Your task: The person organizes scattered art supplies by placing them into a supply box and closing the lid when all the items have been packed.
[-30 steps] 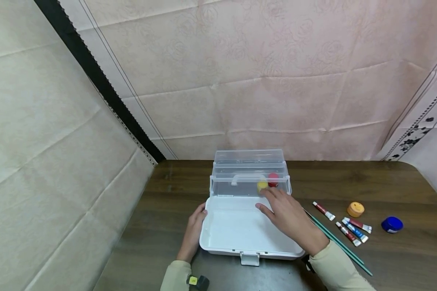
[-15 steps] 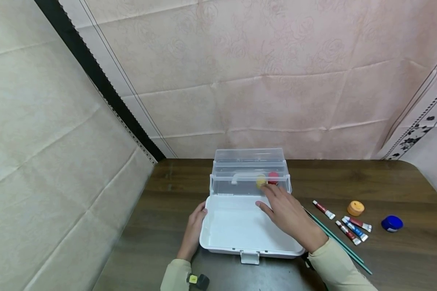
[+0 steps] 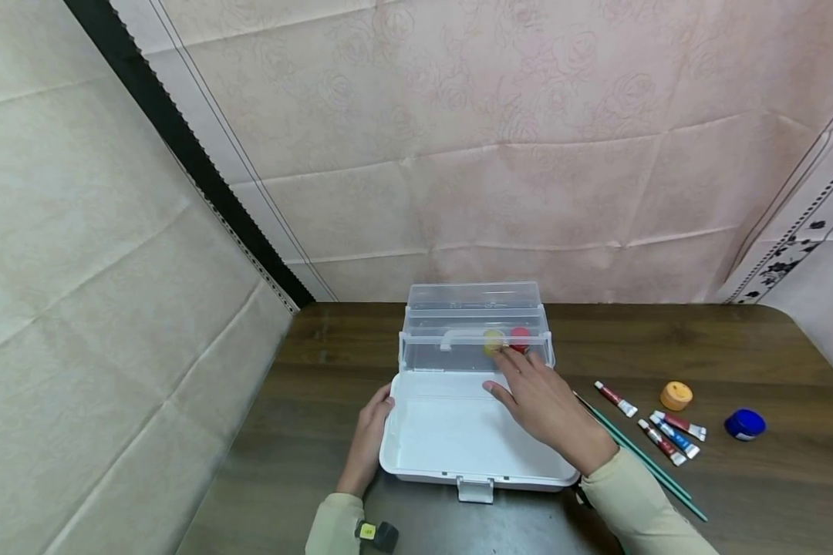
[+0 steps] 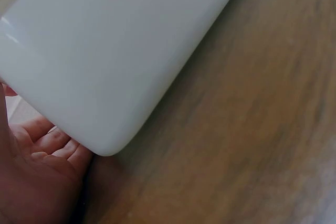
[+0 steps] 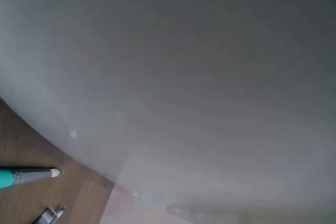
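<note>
A white plastic storage box (image 3: pixel 472 432) lies with its clear lid (image 3: pixel 472 297) raised at the back. My left hand (image 3: pixel 366 443) grips the box's left side; in the left wrist view its fingers (image 4: pixel 52 142) bend against the box end. My right hand (image 3: pixel 548 405) reaches over the box, thumb spread and fingers extended, fingertips at the lower part of the clear lid. Just past them a yellow-capped jar (image 3: pixel 491 341) and a red-capped jar (image 3: pixel 520 336) show dimly through the plastic. The right wrist view shows mostly blurred white box, with the hand out of sight.
Right of the box lie two green paintbrushes (image 3: pixel 652 466) and several paint tubes (image 3: pixel 675 433). An orange jar (image 3: pixel 676 395) and a blue jar (image 3: pixel 745 424) stand farther right. Patterned cloth (image 3: pixel 493 154) hangs behind the brown wooden table (image 3: pixel 347 354).
The yellow-capped jar has shifted slightly left and back from my right fingertips and looks paler behind the clear plastic. My left hand stays on the box.
</note>
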Available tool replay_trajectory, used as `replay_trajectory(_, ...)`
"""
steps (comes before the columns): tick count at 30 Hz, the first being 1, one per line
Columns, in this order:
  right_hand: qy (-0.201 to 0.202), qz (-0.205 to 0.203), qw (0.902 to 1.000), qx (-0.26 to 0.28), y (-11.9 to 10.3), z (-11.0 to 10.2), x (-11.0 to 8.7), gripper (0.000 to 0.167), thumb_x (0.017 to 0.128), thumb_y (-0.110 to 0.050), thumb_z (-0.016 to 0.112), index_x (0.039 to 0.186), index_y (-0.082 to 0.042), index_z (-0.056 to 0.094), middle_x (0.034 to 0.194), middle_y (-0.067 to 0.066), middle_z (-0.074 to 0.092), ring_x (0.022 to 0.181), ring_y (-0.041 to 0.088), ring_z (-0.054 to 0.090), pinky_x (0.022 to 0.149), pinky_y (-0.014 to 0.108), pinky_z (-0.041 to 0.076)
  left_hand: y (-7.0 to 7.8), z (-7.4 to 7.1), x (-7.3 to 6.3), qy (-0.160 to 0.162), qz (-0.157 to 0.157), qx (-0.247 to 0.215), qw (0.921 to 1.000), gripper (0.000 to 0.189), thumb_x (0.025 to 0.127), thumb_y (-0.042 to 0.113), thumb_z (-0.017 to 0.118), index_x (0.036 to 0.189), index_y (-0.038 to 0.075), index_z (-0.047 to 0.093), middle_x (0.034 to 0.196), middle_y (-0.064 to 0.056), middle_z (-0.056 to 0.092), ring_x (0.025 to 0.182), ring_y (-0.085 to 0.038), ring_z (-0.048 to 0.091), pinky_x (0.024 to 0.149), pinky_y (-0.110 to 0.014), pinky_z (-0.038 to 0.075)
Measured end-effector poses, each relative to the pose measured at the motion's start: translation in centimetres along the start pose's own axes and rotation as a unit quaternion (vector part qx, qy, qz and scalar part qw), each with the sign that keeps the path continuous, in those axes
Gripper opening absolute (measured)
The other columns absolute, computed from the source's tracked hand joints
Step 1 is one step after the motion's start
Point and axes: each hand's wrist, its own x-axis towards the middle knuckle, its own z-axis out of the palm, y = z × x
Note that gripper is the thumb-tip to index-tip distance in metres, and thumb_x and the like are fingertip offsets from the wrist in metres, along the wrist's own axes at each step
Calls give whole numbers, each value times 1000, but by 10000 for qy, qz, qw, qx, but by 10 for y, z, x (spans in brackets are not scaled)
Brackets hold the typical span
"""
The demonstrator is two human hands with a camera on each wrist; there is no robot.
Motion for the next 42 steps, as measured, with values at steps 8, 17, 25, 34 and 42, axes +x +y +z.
replay_trajectory(8, -19, 44, 10000, -82, 0, 2, 3, 62, 108, -43, 58, 152, -1, 53, 155, 24, 52, 135, 48, 52, 107, 61, 47, -1, -1, 0, -32, 8, -28, 10000, 49, 114, 24, 40, 157, 2, 46, 159, -19, 50, 149, -35, 43, 122, -58, 31)
replay_trajectory(17, -179, -1, 9996, 238, 3, -2, 2, 60, 107, -39, 62, 153, -2, 52, 155, 24, 52, 140, 52, 48, 110, 67, 42, -1, 0, 1, -30, 14, -17, 10000, 49, 114, 24, 39, 157, 1, 45, 158, -20, 50, 148, -35, 43, 122, -58, 31)
replay_trajectory(25, 429, -490, 9966, 506, 7, -14, -8, 39, 102, -21, 72, 135, -1, 66, 139, 17, 63, 130, 38, 58, 105, 56, 51, -1, 0, 0, 9, -44, 77, 10000, 50, 114, 23, 39, 157, 0, 44, 159, -21, 48, 149, -37, 43, 122, -58, 31)
replay_trajectory(34, 1075, -473, 9927, 293, 11, -37, -22, 38, 98, -13, 76, 134, -3, 68, 133, 14, 66, 121, 34, 60, 99, 55, 53, -3, -2, 1, 11, 15, 13, 10000, 49, 114, 22, 40, 157, 1, 45, 158, -20, 50, 148, -35, 44, 121, -56, 33)
replay_trajectory(42, 1324, 317, 9900, 380, 31, -49, -41, 47, 95, -10, 78, 138, 0, 62, 133, 22, 62, 118, 41, 57, 94, 61, 52, -4, -2, 0, -7, 43, 23, 10000, 50, 114, 22, 39, 158, -1, 44, 159, -21, 48, 149, -36, 43, 122, -58, 32)
